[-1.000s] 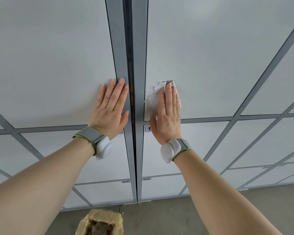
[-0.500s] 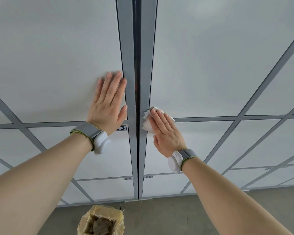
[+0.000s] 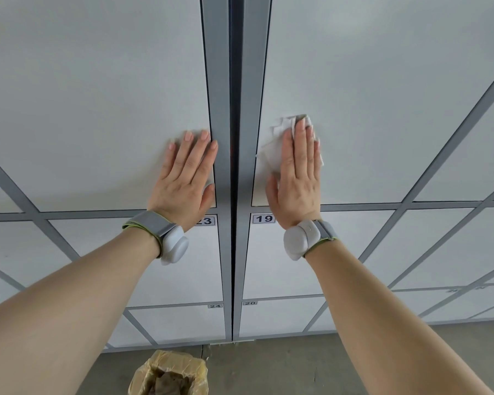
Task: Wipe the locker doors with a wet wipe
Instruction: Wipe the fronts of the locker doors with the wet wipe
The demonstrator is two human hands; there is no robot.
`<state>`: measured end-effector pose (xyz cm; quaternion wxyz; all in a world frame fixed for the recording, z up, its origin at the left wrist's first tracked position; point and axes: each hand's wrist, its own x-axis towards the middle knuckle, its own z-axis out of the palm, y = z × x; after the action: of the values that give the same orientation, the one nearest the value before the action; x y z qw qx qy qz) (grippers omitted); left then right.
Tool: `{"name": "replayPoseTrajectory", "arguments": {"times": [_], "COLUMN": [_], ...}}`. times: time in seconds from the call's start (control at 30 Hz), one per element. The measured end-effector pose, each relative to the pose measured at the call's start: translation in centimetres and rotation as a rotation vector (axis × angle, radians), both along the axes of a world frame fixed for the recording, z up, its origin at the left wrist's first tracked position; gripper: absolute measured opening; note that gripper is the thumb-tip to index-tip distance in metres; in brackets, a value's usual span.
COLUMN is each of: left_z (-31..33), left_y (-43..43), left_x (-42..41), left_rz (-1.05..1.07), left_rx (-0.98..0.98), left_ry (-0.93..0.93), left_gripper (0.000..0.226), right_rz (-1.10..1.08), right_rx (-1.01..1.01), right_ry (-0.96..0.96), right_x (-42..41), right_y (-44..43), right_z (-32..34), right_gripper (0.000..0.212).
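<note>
Bin [image 3: 168, 374], lined with a yellowish bag, stands on the concrete floor [image 3: 297, 366] near its far edge. Crumpled brown material lies inside.

A crumpled white wet wipe [image 3: 274, 149] lies flat against the pale locker door [image 3: 382, 95].

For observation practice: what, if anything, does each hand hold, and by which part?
Right hand pins the wet wipe, at its middle, under flat fingers; left hand holds nothing.

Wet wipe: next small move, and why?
Probably slide the right hand, flat on the wet wipe, rightward across the door above label 19: the wipe sits near that door's left edge, with most of the panel beyond it.
</note>
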<state>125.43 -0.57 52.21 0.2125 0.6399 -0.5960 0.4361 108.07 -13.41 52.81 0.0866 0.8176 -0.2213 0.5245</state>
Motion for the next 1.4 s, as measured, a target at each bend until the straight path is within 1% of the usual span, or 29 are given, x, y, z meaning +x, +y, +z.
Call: {"name": "replayPoseTrajectory", "arguments": {"times": [0.13,0.3,0.47,0.57,0.67,0.77,0.87,1.0,1.1,1.2,1.4], "left_z": [-0.1,-0.2,-0.1,0.1,0.1,0.3,0.5,0.6,0.5,0.1,0.1], "left_y": [-0.1,-0.2,0.0,0.0,0.2,0.7,1.2,1.6,1.6,1.3,1.2], "left_x": [0.0,0.0,0.0,-0.2,-0.4,-0.5,-0.2,0.4,0.5,0.8,0.7], "left_rz": [-0.002,-0.002,-0.009,-0.006,-0.022,-0.062,-0.068,-0.062,-0.054,-0.043,-0.016], "left_rx": [-0.006,-0.015,-0.005,0.008,0.018,0.019,0.017,0.016,0.021,0.022,0.017], "left_ry": [0.004,0.006,0.010,0.016,0.028,0.035,0.044,0.057,0.049,0.031,0.031], "left_gripper": [0.068,0.065,0.064,0.064,0.065,0.065,0.067,0.067,0.067,0.067,0.066], "right_rz": [0.038,0.076,0.087,0.126,0.112,0.078,0.054,0.047,0.069,0.095,0.091], "right_rx": [-0.065,-0.113,-0.151,-0.193,-0.185,-0.134,-0.113,-0.114,-0.151,-0.190,-0.206], "right_ry": [0.041,0.170,0.365,0.427,0.401,0.284,0.152,0.075,0.104,0.179,0.273], "right_x": [0.5,0.0,-1.3,-2.4,-2.2,-1.1,0.1,1.5,1.8,1.6,0.9], "right_y": [0.3,0.3,0.3,0.0,0.0,0.3,0.6,0.8,0.8,0.6,0.5], "right_z": [-1.2,-4.0,-6.1,-6.2,-5.1,-2.9,-0.4,1.6,0.7,-1.2,-4.5], "right_gripper": [0.055,0.064,0.062,0.063,0.066,0.067,0.063,0.060,0.062,0.061,0.057]}}
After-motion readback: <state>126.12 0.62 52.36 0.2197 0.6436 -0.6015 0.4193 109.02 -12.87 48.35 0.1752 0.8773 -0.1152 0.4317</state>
